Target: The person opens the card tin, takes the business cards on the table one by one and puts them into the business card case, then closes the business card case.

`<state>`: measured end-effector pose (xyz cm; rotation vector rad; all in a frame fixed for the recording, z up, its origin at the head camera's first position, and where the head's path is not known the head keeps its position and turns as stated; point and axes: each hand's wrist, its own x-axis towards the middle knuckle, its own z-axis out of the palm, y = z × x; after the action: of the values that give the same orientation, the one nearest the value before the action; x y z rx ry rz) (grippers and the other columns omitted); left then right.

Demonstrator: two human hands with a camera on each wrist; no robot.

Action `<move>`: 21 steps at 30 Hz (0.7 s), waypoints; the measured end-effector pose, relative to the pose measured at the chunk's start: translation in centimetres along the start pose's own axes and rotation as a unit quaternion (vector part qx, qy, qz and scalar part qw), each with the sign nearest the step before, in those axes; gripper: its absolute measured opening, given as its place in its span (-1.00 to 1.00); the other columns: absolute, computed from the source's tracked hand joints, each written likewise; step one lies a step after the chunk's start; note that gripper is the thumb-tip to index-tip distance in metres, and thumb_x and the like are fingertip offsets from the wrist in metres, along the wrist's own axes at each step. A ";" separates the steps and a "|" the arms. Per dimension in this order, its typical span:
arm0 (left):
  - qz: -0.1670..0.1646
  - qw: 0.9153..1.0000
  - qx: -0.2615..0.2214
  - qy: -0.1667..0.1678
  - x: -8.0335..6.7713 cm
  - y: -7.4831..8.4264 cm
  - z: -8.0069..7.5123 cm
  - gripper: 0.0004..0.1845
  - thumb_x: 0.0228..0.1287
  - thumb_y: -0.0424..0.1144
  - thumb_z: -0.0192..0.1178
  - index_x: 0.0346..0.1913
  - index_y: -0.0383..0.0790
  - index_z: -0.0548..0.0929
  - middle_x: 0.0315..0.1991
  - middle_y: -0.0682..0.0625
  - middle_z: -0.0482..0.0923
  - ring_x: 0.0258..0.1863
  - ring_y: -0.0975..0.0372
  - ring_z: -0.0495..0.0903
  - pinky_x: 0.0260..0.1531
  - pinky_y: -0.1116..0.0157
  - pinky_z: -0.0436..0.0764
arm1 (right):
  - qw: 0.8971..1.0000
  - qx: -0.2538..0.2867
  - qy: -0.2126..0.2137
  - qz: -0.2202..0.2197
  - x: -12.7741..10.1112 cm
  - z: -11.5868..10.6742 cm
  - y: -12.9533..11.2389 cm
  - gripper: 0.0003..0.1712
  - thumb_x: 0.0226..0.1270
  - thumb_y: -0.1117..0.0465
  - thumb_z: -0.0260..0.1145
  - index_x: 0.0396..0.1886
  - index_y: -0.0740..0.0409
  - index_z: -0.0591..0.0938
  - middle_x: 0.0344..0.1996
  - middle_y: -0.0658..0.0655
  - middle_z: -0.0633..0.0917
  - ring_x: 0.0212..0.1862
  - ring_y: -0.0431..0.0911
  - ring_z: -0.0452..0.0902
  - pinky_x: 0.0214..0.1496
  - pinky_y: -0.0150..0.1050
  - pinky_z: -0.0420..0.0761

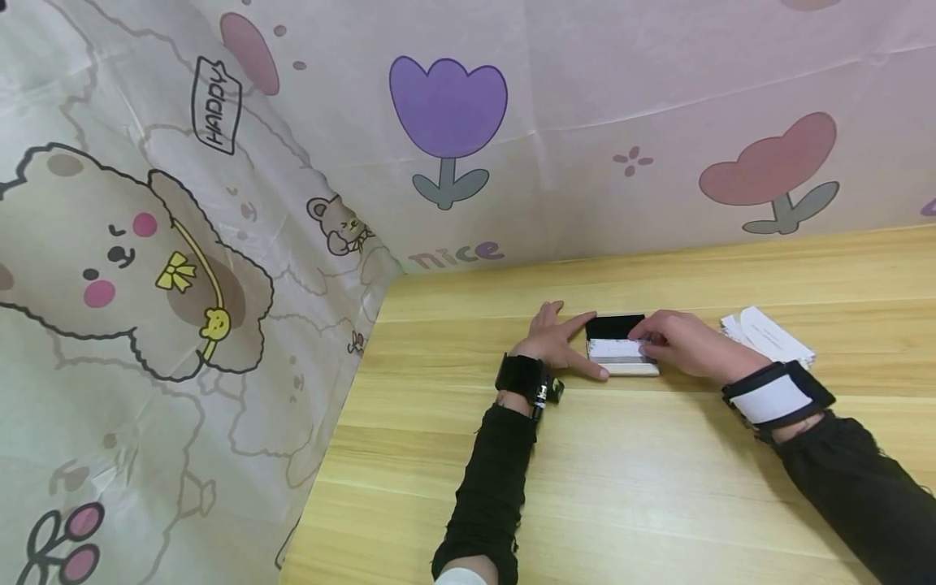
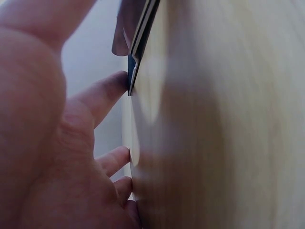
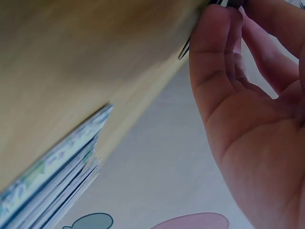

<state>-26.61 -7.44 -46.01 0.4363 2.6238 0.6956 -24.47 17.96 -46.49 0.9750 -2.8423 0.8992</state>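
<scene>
In the head view a flat card case [image 1: 622, 370] lies unfolded on the table, its black inner flap [image 1: 614, 327] at the far side and a white card [image 1: 614, 349] showing inside. My left hand [image 1: 550, 345] is spread beside its left end. The index fingertip touches the far corner and the thumb reaches the near edge. In the left wrist view the case [image 2: 138, 43] meets that fingertip. From the right, my right hand [image 1: 687, 345] bends its fingers over the case and pinches at the white card's right end. Its fingertips partly hide the card.
A loose stack of printed white cards [image 1: 771, 335] lies to the right, behind my right wrist; its edges show in the right wrist view. The wooden table [image 1: 585, 487] ends at a patterned cloth [image 1: 556, 195] at the back and left.
</scene>
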 end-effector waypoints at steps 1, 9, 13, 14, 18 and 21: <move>0.000 1.000 -0.002 0.000 0.0 0.0 0.0 0.17 -0.17 0.26 0.66 0.57 0.49 0.24 0.68 0.05 -0.24 0.63 0.12 -0.23 0.47 -0.19 0.16 | 1.000 0.000 0.000 -0.001 0.0 0.0 0.0 -0.79 0.32 0.44 0.43 -0.07 0.28 0.77 -0.22 0.08 0.77 -0.19 -0.11 0.63 -0.15 -0.06 0.65; -0.001 1.000 -0.005 0.002 0.0 -0.2 0.0 0.17 -0.18 0.28 0.66 0.57 0.51 0.24 0.68 0.07 -0.24 0.63 0.13 -0.23 0.49 -0.17 0.14 | 1.000 0.002 -0.005 0.004 0.0 -0.1 0.1 -0.80 0.33 0.43 0.43 -0.06 0.29 0.77 -0.22 0.10 0.78 -0.15 -0.05 0.67 -0.10 0.00 0.67; -0.002 1.000 0.003 0.004 0.1 -0.1 -0.1 0.17 -0.19 0.29 0.66 0.57 0.51 0.25 0.68 0.05 -0.23 0.63 0.12 -0.21 0.48 -0.15 0.17 | 1.000 0.005 -0.007 0.012 -0.1 -0.2 0.0 -0.78 0.33 0.42 0.42 -0.04 0.33 0.74 -0.23 0.11 0.77 -0.14 -0.03 0.68 -0.08 0.04 0.68; -0.003 1.000 0.005 0.004 0.1 -0.1 -0.1 0.17 -0.19 0.29 0.65 0.57 0.51 0.25 0.68 0.05 -0.24 0.63 0.12 -0.21 0.48 -0.15 0.17 | 1.000 0.008 -0.007 0.014 -0.1 -0.2 -0.1 -0.78 0.33 0.42 0.42 -0.04 0.34 0.73 -0.24 0.11 0.77 -0.15 -0.02 0.69 -0.08 0.04 0.68; -0.007 1.000 0.009 0.005 0.2 -0.1 0.0 0.17 -0.19 0.30 0.65 0.56 0.52 0.24 0.68 0.06 -0.24 0.63 0.13 -0.22 0.49 -0.13 0.15 | 1.000 0.016 -0.010 0.019 -0.1 -0.3 -0.2 -0.81 0.33 0.41 0.43 -0.07 0.32 0.72 -0.29 0.09 0.75 -0.18 -0.05 0.68 -0.10 0.02 0.68; -0.006 1.000 0.010 0.006 0.2 -0.1 0.1 0.17 -0.18 0.30 0.65 0.57 0.51 0.24 0.68 0.05 -0.24 0.63 0.13 -0.22 0.49 -0.14 0.15 | 1.000 0.012 -0.012 0.019 -0.1 -0.3 -0.2 -0.87 0.33 0.40 0.44 -0.14 0.24 0.74 -0.31 0.04 0.74 -0.20 -0.10 0.64 -0.12 -0.03 0.67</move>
<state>-26.79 -7.36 -46.23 0.4225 2.6442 0.6702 -24.37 18.04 -46.22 0.9443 -2.8858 0.9348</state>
